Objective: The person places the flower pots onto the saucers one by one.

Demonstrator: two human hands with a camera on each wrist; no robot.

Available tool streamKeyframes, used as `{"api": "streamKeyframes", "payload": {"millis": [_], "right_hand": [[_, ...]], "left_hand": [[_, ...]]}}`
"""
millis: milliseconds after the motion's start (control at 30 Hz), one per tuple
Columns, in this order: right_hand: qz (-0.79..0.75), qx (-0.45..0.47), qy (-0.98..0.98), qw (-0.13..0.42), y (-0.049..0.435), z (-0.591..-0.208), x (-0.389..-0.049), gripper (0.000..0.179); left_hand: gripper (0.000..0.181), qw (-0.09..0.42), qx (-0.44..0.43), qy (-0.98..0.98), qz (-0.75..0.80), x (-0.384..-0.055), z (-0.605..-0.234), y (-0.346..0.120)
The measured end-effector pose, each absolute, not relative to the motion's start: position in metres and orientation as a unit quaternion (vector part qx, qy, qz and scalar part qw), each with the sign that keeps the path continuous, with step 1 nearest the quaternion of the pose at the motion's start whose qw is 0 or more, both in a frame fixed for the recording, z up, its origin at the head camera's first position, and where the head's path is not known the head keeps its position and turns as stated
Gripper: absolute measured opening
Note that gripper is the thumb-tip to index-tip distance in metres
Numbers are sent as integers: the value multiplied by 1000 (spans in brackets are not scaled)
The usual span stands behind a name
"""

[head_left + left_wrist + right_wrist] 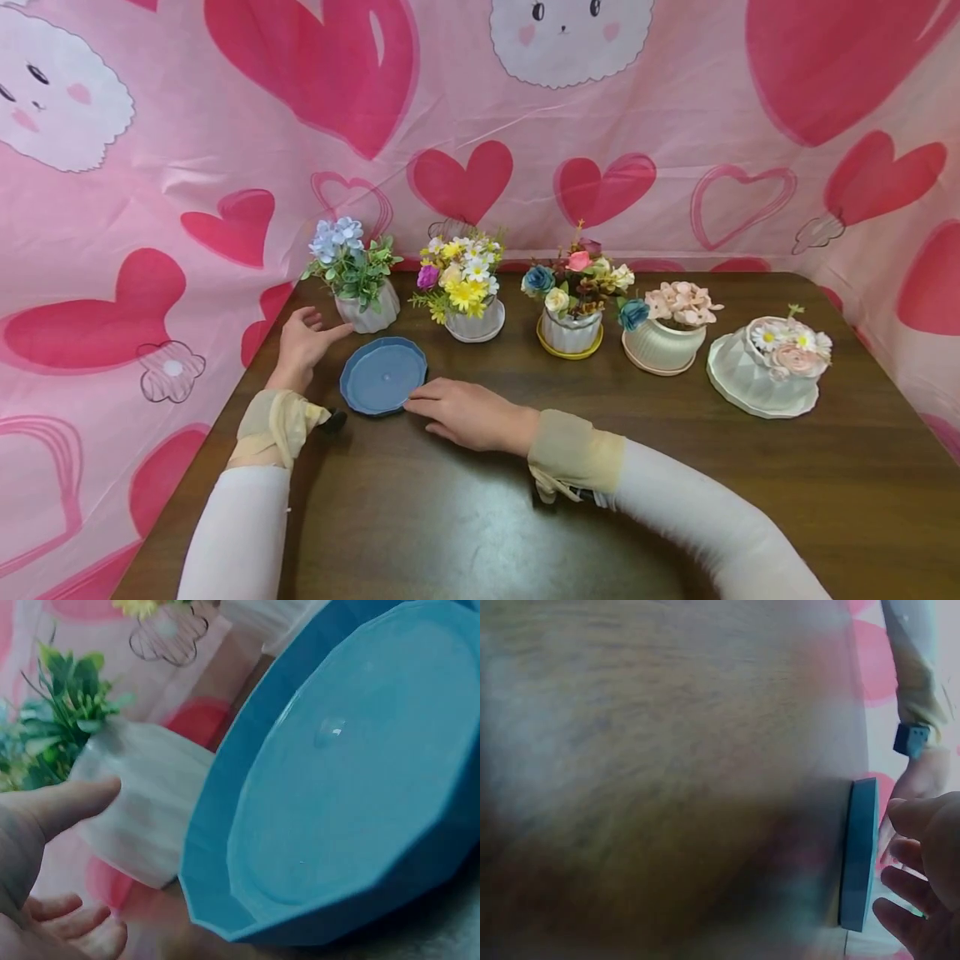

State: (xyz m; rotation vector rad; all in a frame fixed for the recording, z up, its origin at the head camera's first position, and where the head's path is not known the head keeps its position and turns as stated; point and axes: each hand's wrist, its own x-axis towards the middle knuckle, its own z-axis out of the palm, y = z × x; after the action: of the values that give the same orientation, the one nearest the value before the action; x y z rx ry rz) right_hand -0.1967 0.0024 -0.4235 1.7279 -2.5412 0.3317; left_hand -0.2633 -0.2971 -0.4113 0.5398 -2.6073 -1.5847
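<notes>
A blue plant saucer (383, 377) with a faceted rim lies between the two hands. My right hand (471, 414) is at its lower right edge, fingers loosely extended and fingertips right at the rim. In the right wrist view the fingers (904, 896) appear beside the saucer's side wall (859, 855). My left hand (302, 340) is spread beyond the saucer's left side, thumb pointing toward a white ribbed flowerpot (369, 307) with blue flowers and green leaves. The left wrist view shows the thumb (82, 806) overlapping that pot (142, 802), with nothing held in the hand.
Along the back and right stand more potted flowers on saucers: yellow and white blooms (467, 279), mixed roses (573, 287), pale pink flowers in a cream pot (663, 343), and a white pot (780, 367) on a white saucer. A pink heart-print cloth (465, 108) hangs behind the brown table (420, 517).
</notes>
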Motion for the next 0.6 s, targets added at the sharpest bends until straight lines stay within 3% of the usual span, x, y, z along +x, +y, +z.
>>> {"api": "streamKeyframes", "payload": {"millis": [233, 600], "right_hand": [[64, 561, -825, 25, -8, -431, -197, 51], [50, 555, -830, -1, -11, -430, -199, 49]], "left_hand": [[107, -15, 151, -841, -519, -281, -422, -297], [104, 7, 101, -838, -536, -299, -428, -292]]}}
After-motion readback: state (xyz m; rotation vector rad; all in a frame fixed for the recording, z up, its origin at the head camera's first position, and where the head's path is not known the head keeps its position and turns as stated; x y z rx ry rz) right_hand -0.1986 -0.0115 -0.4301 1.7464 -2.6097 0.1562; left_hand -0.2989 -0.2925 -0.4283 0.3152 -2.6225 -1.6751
